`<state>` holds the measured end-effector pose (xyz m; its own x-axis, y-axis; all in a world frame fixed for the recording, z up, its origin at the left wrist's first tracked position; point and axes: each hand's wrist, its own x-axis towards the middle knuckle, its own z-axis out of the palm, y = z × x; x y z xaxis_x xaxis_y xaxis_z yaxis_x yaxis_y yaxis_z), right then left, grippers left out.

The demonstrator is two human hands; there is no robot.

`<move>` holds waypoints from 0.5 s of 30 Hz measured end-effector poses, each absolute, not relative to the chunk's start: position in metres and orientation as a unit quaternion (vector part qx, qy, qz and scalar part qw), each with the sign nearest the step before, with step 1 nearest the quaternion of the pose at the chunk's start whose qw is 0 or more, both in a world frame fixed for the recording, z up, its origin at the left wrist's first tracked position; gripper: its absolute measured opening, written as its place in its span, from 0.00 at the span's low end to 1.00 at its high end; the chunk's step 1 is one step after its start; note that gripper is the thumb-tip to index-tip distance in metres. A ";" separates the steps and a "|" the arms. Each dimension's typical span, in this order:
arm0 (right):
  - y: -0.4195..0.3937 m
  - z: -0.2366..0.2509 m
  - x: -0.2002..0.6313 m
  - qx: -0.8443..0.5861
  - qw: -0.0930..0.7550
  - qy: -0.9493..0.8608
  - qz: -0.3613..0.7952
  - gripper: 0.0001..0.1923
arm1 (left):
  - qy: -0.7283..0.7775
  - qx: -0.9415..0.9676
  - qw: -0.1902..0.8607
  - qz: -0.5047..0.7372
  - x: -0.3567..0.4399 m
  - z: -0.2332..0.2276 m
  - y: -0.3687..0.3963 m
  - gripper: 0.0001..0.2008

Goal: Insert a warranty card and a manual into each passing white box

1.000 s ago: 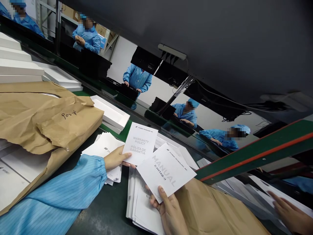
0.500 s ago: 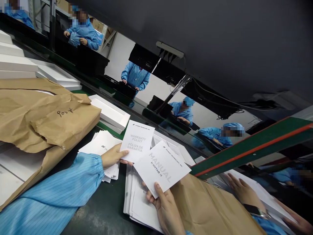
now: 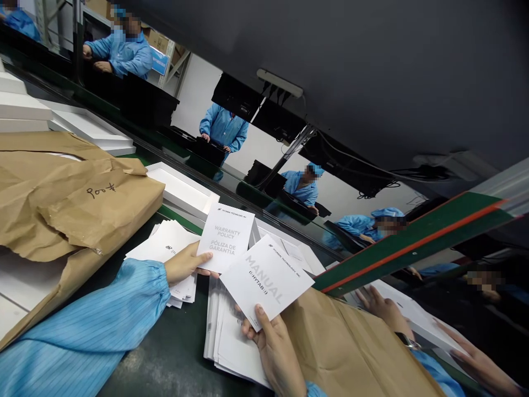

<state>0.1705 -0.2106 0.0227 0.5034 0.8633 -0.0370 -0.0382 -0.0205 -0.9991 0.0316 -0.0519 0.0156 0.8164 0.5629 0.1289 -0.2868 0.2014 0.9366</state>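
Between the thumb and fingers of my left hand (image 3: 184, 266) is a white warranty policy leaflet (image 3: 226, 234), printed side up. My right hand (image 3: 275, 344) pinches a white square manual (image 3: 266, 281) at its lower corner, and the manual's left edge overlaps the leaflet's lower right part. Behind my left hand lies a fanned pile of white leaflets (image 3: 159, 241). Under the manual and my right hand sits a stack of white booklets (image 3: 236, 350), partly hidden by them.
Brown paper packages lie left (image 3: 124, 201) and right (image 3: 334, 342). White box trays (image 3: 185, 190) line the conveyor edge. A green beam with a red stripe (image 3: 413, 245) slants across the right. A co-worker's hands (image 3: 384, 309) hold a white box there; others work across the line.
Both hands keep their grips on the leaflet and the manual. The whole view has shifted slightly. At the far right, the co-worker's hands and white box have moved.
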 end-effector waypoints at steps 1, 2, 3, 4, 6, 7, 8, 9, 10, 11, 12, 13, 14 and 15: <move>-0.211 0.023 0.170 -0.612 0.614 -0.337 0.368 0.14 | 0.122 0.568 0.765 0.278 0.032 0.016 -0.052 0.22; -0.211 0.023 0.170 -0.611 0.615 -0.338 0.367 0.14 | 0.123 0.567 0.765 0.279 0.032 0.016 -0.052 0.22; -0.211 0.022 0.170 -0.610 0.615 -0.340 0.366 0.14 | 0.125 0.566 0.766 0.279 0.032 0.016 -0.052 0.22; -0.211 0.022 0.170 -0.609 0.615 -0.343 0.366 0.14 | 0.127 0.564 0.767 0.278 0.031 0.017 -0.052 0.22; -0.211 0.022 0.171 -0.608 0.614 -0.349 0.364 0.15 | 0.134 0.558 0.771 0.276 0.031 0.019 -0.054 0.22; -0.211 0.021 0.171 -0.607 0.613 -0.352 0.363 0.16 | 0.141 0.554 0.772 0.277 0.032 0.020 -0.055 0.22; -0.211 0.021 0.171 -0.606 0.610 -0.356 0.365 0.16 | 0.151 0.548 0.772 0.284 0.032 0.021 -0.056 0.21; -0.211 0.020 0.171 -0.605 0.608 -0.359 0.367 0.16 | 0.166 0.543 0.769 0.295 0.033 0.022 -0.057 0.21; -0.212 0.020 0.171 -0.603 0.607 -0.361 0.370 0.16 | 0.183 0.538 0.762 0.309 0.034 0.023 -0.058 0.21; -0.212 0.020 0.171 -0.601 0.607 -0.362 0.373 0.15 | 0.201 0.537 0.752 0.326 0.035 0.024 -0.059 0.20; -0.212 0.021 0.171 -0.598 0.608 -0.360 0.377 0.15 | 0.220 0.539 0.737 0.343 0.037 0.025 -0.059 0.19; -0.213 0.021 0.170 -0.596 0.611 -0.355 0.382 0.15 | 0.236 0.546 0.721 0.355 0.039 0.025 -0.058 0.19; -0.213 0.022 0.170 -0.593 0.615 -0.350 0.385 0.16 | 0.250 0.558 0.704 0.362 0.041 0.025 -0.056 0.18; -0.213 0.023 0.169 -0.591 0.617 -0.344 0.390 0.16 | 0.264 0.572 0.685 0.366 0.043 0.025 -0.053 0.17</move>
